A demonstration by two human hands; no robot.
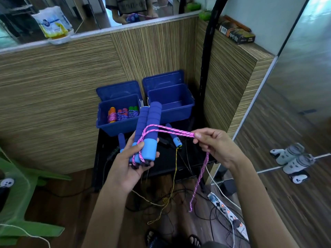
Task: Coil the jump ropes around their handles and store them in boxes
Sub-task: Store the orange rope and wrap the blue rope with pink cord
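Left hand (131, 161) grips pair of blue foam handles (146, 135) upright over black worktop (161, 167). Right hand (213, 145) pinches pink rope (172, 130), doubled strand pulled taut; only first turns on handles, long tail hangs toward floor. Left box (111, 127) holds three coiled ropes; right box (179, 113) looks empty. Another blue-handled rope (175, 138) on worktop uncoiled. Judgement: roughly midway.
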